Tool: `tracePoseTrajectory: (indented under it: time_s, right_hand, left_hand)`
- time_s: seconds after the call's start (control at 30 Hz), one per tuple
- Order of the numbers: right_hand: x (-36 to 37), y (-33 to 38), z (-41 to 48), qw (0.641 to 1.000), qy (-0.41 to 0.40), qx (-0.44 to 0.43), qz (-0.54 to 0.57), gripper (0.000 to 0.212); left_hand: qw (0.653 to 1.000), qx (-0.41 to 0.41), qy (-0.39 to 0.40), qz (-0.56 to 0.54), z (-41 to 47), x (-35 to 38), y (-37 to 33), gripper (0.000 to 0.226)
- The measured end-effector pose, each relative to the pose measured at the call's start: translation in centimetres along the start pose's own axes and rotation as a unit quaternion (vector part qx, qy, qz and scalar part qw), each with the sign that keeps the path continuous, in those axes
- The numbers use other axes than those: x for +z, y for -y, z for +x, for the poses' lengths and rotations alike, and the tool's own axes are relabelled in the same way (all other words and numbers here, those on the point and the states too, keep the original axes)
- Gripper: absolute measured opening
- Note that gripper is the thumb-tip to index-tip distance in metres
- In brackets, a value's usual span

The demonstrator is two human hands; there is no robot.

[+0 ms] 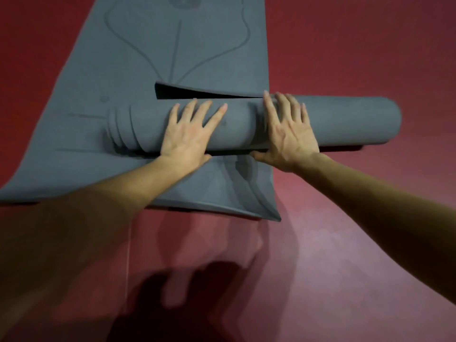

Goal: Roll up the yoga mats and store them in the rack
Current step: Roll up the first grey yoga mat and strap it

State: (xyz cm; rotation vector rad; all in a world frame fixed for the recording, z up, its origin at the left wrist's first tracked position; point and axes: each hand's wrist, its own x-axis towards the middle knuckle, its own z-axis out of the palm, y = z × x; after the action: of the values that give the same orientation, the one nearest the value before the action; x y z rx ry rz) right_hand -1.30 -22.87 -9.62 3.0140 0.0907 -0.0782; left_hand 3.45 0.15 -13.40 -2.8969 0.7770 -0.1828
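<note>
Mid-roll: left hand (189, 135) and right hand (289, 134) press flat, fingers straight, gripping nothing, on the mat roll (345, 120). Next probably needs an even forward push; the roll looks skewed.

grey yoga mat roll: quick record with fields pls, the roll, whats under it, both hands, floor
roll: grey rolled foam yoga mat, lying crosswise, left end layers uneven, right end past the flat mat's edge
under it: flat grey patterned mat
left hand: flat on roll, fingers spread
right hand: flat on roll, fingers spread
floor: dark red floor
</note>
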Motion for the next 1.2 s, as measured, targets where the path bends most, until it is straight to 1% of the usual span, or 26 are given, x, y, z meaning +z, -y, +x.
tracePoseTrajectory:
  time_s: [0.07, 0.17, 0.23, 0.33, 0.43, 0.47, 0.53, 0.57, 0.67, 0.7, 0.8, 0.87, 0.93, 0.97, 1.0, 1.03, 1.1, 1.13, 1.17, 1.2]
  right_hand:
    - [0.2, 1.0, 0.4, 0.999, 0.017, -0.039, 0.003, 0.125]
    - [-0.3, 1.3, 1.5, 0.998, 0.044, -0.050, 0.001, 0.120]
    - [-0.7, 1.2, 2.0, 0.996, 0.062, -0.059, -0.015, 0.122]
    - [-1.7, 2.1, 2.5, 0.995, 0.068, -0.055, -0.037, 0.127]
    - [-3.2, 4.7, 3.1, 0.994, 0.073, -0.063, -0.050, 0.135]
    - [-3.8, 5.7, 3.2, 0.993, 0.071, -0.085, -0.047, 0.135]
    - [-4.7, 7.9, 3.1, 0.984, 0.068, -0.161, -0.022, 0.134]
    - [-5.2, 9.0, 2.9, 0.977, 0.074, -0.199, -0.003, 0.134]
    - [-6.9, 12.2, 2.1, 0.954, 0.098, -0.283, 0.032, 0.139]
    - [-7.3, 13.5, 1.7, 0.944, 0.108, -0.310, 0.033, 0.140]
    - [-7.3, 17.8, 0.0, 0.917, 0.114, -0.383, 0.009, 0.136]
    - [-6.4, 21.0, -1.0, 0.903, 0.076, -0.422, -0.004, 0.137]
    - [-5.5, 24.0, -1.4, 0.893, 0.049, -0.447, -0.008, 0.144]
    - [-5.1, 25.3, -1.4, 0.889, 0.045, -0.455, -0.010, 0.146]
    - [-4.7, 26.4, -1.3, 0.887, 0.042, -0.460, -0.011, 0.148]
    - [-4.3, 27.2, -1.4, 0.887, 0.038, -0.460, -0.009, 0.148]
    - [-3.9, 28.5, -1.3, 0.891, 0.035, -0.452, -0.008, 0.146]
    - [-4.1, 28.9, -1.4, 0.893, 0.042, -0.447, -0.013, 0.144]
    - [-4.3, 29.1, -1.3, 0.895, 0.053, -0.443, -0.019, 0.142]
    - [-4.6, 29.3, -1.2, 0.897, 0.062, -0.438, -0.022, 0.141]
  left_hand:
    - [1.000, -0.002, 0.023, 0.003, 1.7, -0.2, 0.6, 0.138]
    - [0.997, -0.019, 0.042, 0.055, 2.7, 0.0, 2.1, 0.144]
    - [0.997, -0.033, 0.029, 0.057, 2.3, 0.5, 3.6, 0.138]
    - [1.000, 0.002, -0.003, 0.030, 2.1, 0.3, 5.1, 0.125]
    - [1.000, 0.001, 0.019, 0.001, 1.8, -1.7, 5.4, 0.119]
    - [0.999, -0.004, 0.030, -0.020, 1.3, -2.4, 5.4, 0.119]
    - [0.995, -0.016, 0.059, -0.077, 0.0, -4.3, 5.5, 0.119]
    - [0.990, -0.026, 0.086, -0.112, -0.9, -5.3, 5.7, 0.118]
    - [0.956, -0.078, 0.199, -0.199, -4.2, -7.5, 8.0, 0.114]
    - [0.948, -0.092, 0.216, -0.214, -5.8, -7.7, 9.1, 0.112]
    - [0.945, -0.106, 0.223, -0.214, -11.3, -7.5, 12.2, 0.115]
    - [0.944, -0.123, 0.232, -0.201, -15.3, -7.3, 13.8, 0.115]
    - [0.941, -0.169, 0.218, -0.198, -19.1, -7.6, 15.6, 0.108]
    - [0.937, -0.209, 0.190, -0.205, -21.0, -7.6, 16.7, 0.103]
    - [0.931, -0.258, 0.146, -0.216, -23.0, -7.5, 17.7, 0.099]
    - [0.918, -0.307, 0.099, -0.230, -25.1, -7.4, 18.6, 0.093]
    - [0.884, -0.398, 0.029, -0.245, -29.3, -7.2, 19.5, 0.068]
    - [0.867, -0.432, 0.019, -0.246, -31.4, -6.8, 19.4, 0.055]
    - [0.856, -0.457, 0.011, -0.241, -33.4, -6.2, 18.8, 0.047]
    - [0.849, -0.475, 0.005, -0.231, -35.3, -5.4, 18.0, 0.045]
